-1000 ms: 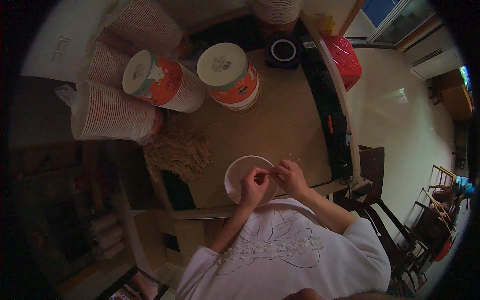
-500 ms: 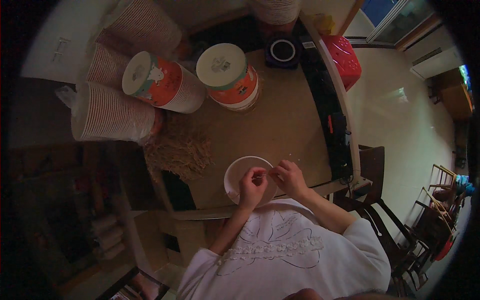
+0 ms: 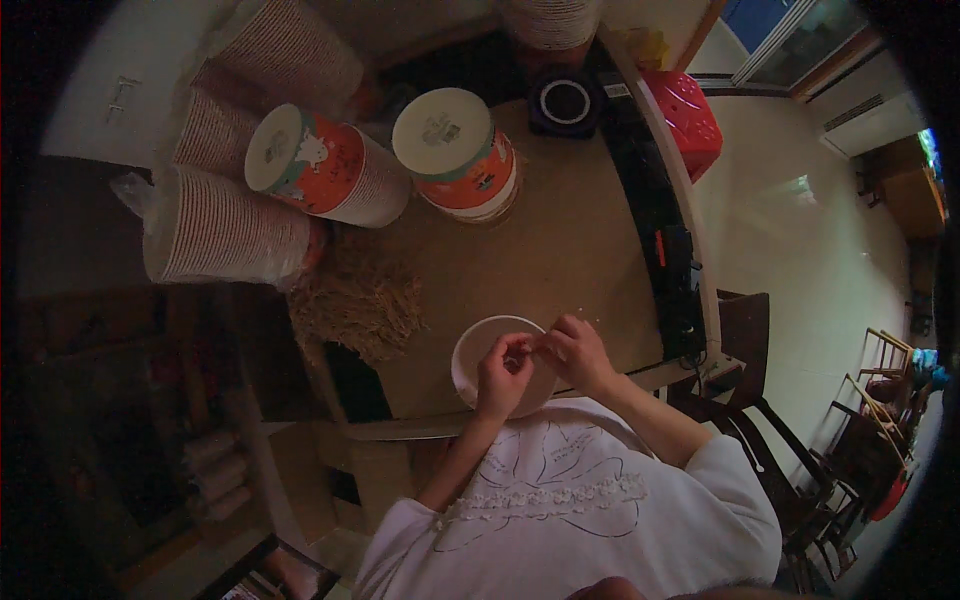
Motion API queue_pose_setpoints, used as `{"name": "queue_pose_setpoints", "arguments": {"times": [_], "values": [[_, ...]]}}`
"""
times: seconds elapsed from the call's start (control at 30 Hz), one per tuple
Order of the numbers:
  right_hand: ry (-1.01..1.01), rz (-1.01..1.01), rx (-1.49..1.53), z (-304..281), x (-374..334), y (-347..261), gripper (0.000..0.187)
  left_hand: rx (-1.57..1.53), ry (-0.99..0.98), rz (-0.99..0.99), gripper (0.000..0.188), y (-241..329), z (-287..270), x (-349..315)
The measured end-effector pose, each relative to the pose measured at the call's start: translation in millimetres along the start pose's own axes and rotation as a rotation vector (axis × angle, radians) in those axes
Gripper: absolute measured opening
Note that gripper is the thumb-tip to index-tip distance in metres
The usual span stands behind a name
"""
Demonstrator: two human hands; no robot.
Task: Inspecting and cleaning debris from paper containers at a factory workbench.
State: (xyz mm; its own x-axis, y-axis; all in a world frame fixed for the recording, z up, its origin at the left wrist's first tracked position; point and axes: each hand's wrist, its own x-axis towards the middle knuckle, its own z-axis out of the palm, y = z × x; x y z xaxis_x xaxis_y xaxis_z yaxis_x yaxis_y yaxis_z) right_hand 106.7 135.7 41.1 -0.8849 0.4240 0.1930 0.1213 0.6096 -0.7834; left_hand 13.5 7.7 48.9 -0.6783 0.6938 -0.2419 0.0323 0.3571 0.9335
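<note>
A round white bowl [image 3: 466,362] sits at the near edge of the table, close against my shirt. My left hand [image 3: 504,380] is over the bowl, thumb and fingertips pinched. At the bowl's right rim, my right hand [image 3: 578,357] is also closed in a pinch, its fingertips meeting those of the left. Whatever is between the fingertips is too small and dim to name. Left of the bowl lies a heap of thin tan shreds [image 3: 368,305], dry and tangled in appearance.
Upturned stacks of orange-and-white paper tubs [image 3: 460,185] stand at the back, beside plastic-wrapped stacks of white tubs [image 3: 225,225]. A small dark scale-like device [image 3: 566,103] is behind them. Small white bits [image 3: 584,310] dot the tabletop. A red stool [image 3: 683,125] and dark chair [image 3: 745,350] are to the right.
My right hand has shifted slightly up and left, and the fingertips of both hands have come closer together. The bowl has moved very slightly to the right.
</note>
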Motion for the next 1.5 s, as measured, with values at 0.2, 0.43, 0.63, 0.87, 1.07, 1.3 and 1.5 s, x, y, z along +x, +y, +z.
{"name": "queue_pose_setpoints", "arguments": {"times": [0.2,0.43,0.63,0.87,1.07,1.3,1.5], "values": [[0.026,0.029,0.011,-0.2,-0.6,-2.1,0.011,-0.076,-0.009,-0.048,0.011,1.4,-3.7,0.0],[-0.002,-0.035,0.005,-0.2,-0.9,-3.1,0.010,0.035,0.086,0.002,0.007,-0.6,-1.9,-1.6],[0.008,-0.065,-0.022,-3.9,-0.3,-6.4,0.010,0.086,0.192,0.128,0.007,5.9,-0.3,-1.7],[0.109,0.308,0.253,-6.4,-18.0,-17.1,0.009,-0.007,0.008,-0.015,0.006,23.6,10.1,-8.0],[-0.058,0.923,1.025,-7.1,-46.4,9.7,0.016,0.053,-0.100,-0.002,0.010,30.7,24.9,-20.3],[-0.160,0.934,1.096,-9.6,-50.6,23.0,0.017,0.230,-0.320,0.249,0.015,16.7,39.9,-37.9],[-0.084,0.993,1.164,2.2,-43.3,32.9,0.013,0.378,-0.283,0.083,0.025,24.7,40.5,-48.5]]}}
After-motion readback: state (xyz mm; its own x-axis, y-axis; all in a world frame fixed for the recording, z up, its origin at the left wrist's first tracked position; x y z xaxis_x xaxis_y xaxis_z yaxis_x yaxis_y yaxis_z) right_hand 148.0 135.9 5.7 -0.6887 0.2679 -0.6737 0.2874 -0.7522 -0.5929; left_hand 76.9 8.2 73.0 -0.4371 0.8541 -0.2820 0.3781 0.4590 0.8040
